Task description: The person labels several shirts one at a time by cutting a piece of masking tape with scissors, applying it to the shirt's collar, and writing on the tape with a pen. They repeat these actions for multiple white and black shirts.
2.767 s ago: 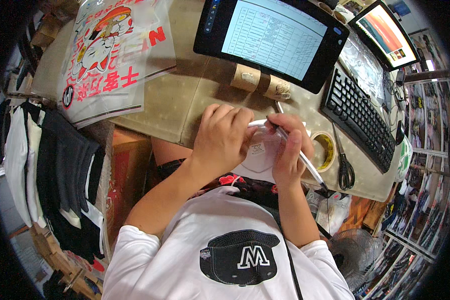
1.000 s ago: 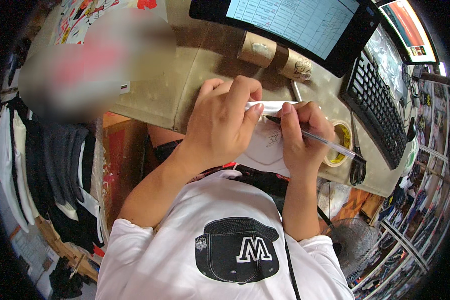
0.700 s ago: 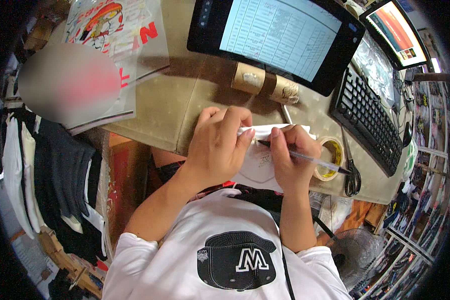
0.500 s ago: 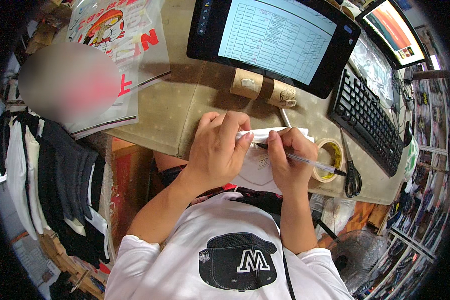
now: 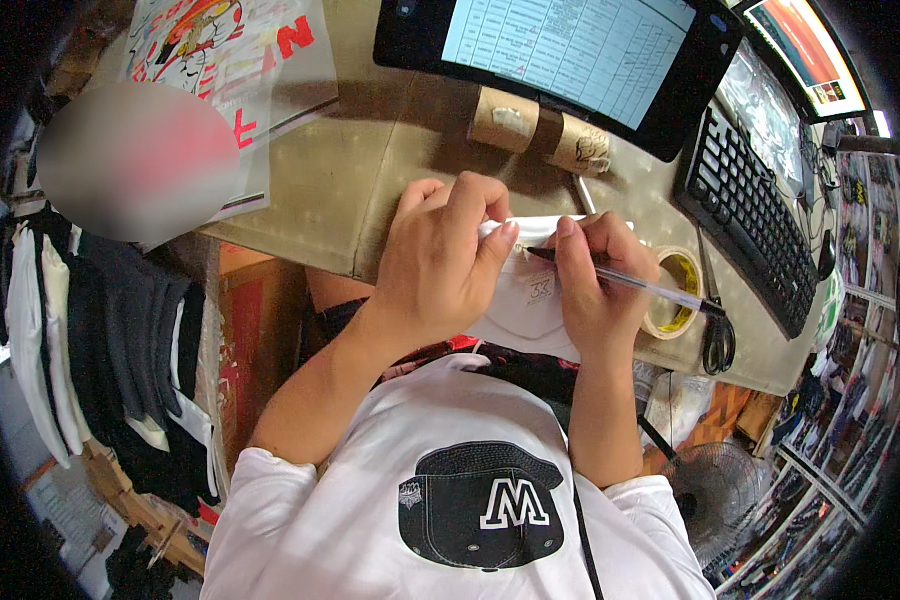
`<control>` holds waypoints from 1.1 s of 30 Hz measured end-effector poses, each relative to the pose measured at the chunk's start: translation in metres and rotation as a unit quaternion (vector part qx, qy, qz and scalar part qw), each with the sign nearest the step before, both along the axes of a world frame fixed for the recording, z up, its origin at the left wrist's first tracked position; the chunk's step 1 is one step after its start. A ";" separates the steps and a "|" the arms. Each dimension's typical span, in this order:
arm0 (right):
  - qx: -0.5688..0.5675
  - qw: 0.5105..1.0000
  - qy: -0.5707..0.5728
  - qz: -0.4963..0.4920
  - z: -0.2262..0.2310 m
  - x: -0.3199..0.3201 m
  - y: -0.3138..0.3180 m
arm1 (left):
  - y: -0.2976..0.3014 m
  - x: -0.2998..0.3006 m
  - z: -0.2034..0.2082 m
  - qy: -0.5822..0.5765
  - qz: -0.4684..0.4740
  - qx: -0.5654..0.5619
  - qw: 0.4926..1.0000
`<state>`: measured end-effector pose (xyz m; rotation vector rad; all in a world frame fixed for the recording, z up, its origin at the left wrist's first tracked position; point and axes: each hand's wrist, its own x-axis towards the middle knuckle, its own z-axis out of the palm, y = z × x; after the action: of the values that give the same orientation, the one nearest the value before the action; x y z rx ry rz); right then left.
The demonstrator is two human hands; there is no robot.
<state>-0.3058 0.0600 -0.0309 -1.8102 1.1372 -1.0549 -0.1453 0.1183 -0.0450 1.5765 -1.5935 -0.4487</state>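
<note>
Folded white fabric (image 5: pixel 518 322), with a small printed mark on it, lies at the table's near edge and hangs down toward my lap. My left hand (image 5: pixel 440 255) pinches its upper edge between thumb and fingers. A clear-barrelled pen with a black tip (image 5: pixel 660 289) is gripped in my right hand (image 5: pixel 605 285). Its tip sits at the fabric just right of my left thumb; whether it touches, I cannot tell. The curled fingers of my right hand also rest against the fabric's right side.
A tape roll (image 5: pixel 692 290) and black scissors (image 5: pixel 717 340) lie right of my right hand. Beyond are cardboard tubes (image 5: pixel 505 120), a tablet-like screen (image 5: pixel 570 50) and a keyboard (image 5: pixel 750 215). Printed plastic bags (image 5: pixel 305 75) lie far left; dark garments (image 5: pixel 120 340) hang below. A fan (image 5: pixel 715 500) stands lower right.
The head view has shifted, so the table's things sit higher in it. Both hands keep their hold on fabric and pen, and more of the printed mark shows between them.
</note>
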 end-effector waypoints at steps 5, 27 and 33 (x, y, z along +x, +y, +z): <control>0.022 0.999 -0.022 -0.003 -0.003 -0.001 0.000 | 0.001 -0.002 0.002 0.012 0.007 0.017 1.000; 0.029 0.999 -0.038 -0.006 -0.002 0.000 -0.002 | 0.000 -0.001 -0.001 0.017 0.004 -0.007 1.000; 0.017 0.999 -0.028 -0.015 -0.002 0.001 -0.001 | 0.000 0.000 0.003 -0.007 0.006 0.007 1.000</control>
<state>-0.3048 0.0593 -0.0327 -1.7317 1.1456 -1.0907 -0.1458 0.1186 -0.0420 1.6024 -1.5943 -0.4442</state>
